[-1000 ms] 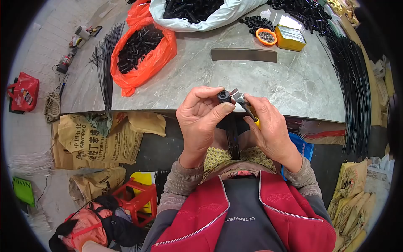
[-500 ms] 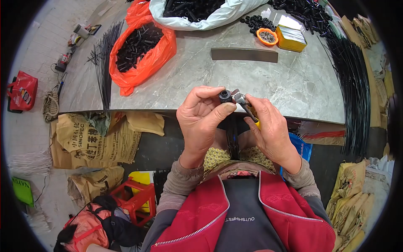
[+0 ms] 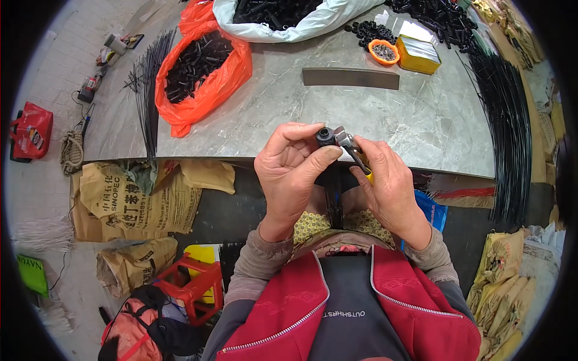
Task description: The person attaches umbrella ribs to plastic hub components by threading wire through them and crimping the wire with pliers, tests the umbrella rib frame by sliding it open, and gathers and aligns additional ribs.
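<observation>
My left hand (image 3: pixel 290 171) pinches a small black cylindrical fitting (image 3: pixel 325 137) between thumb and fingers, its round hollow end facing up. In my right hand (image 3: pixel 388 183) is a pair of pliers (image 3: pixel 355 153) with a metal head and a yellow part on the handle. The plier jaws meet the right side of the fitting; their exact grip is too small to make out. Below the hands a black tube-like length (image 3: pixel 334 204) runs down toward my lap, and whether it joins the fitting is hidden.
On the grey table (image 3: pixel 277 108) are a red bag (image 3: pixel 241 72) of black tube pieces, a white bag (image 3: pixel 283 37), a dark flat strip (image 3: pixel 351 78), an orange bowl (image 3: pixel 383 61) of small metal bits and a yellow box (image 3: pixel 416 63). Long black strands (image 3: pixel 506 132) hang at the right edge.
The fitting and the plier head have shifted very slightly to the right. Both hands keep their hold. A person's backpack at lower left has moved a little.
</observation>
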`<action>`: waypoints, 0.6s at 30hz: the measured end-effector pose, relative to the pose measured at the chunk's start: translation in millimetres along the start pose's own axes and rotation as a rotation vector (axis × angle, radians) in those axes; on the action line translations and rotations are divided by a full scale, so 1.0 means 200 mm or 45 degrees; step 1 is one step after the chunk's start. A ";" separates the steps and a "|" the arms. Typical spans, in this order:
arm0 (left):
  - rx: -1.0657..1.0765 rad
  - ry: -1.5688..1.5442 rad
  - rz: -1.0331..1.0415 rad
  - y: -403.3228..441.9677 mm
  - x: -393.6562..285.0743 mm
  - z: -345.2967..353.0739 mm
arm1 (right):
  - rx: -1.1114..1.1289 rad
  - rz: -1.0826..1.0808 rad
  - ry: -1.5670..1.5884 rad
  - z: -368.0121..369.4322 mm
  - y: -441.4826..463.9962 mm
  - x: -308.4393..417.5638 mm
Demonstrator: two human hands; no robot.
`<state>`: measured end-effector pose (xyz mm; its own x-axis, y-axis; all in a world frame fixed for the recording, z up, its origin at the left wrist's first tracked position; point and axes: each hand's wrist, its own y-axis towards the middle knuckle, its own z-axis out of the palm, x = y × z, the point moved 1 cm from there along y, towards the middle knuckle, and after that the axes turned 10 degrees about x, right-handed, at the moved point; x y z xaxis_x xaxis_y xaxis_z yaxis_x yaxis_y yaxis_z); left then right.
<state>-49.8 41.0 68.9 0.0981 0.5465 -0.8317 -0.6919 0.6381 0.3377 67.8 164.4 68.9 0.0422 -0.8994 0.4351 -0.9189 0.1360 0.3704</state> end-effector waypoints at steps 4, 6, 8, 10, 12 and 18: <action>0.059 0.006 -0.004 0.00 0.00 -0.01 | -0.001 0.006 -0.005 0.00 0.01 0.00; 0.059 0.009 -0.006 0.00 0.00 0.00 | 0.025 0.028 0.004 -0.01 0.00 0.00; 0.054 0.009 -0.008 0.00 0.00 0.00 | 0.040 0.032 -0.041 -0.02 0.00 0.01; 0.052 0.008 -0.008 0.00 0.00 0.00 | 0.058 0.025 -0.086 -0.04 0.01 0.01; 0.053 0.005 -0.006 0.00 0.01 0.00 | 0.077 0.007 -0.133 -0.05 0.01 0.01; 0.051 0.022 -0.002 0.01 0.00 0.01 | 0.043 0.024 0.003 -0.02 0.01 -0.03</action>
<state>-48.9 43.4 69.5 0.0867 0.5365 -0.8394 -0.6627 0.6602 0.3535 67.9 170.9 69.7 0.0253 -0.8958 0.4438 -0.9322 0.1392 0.3342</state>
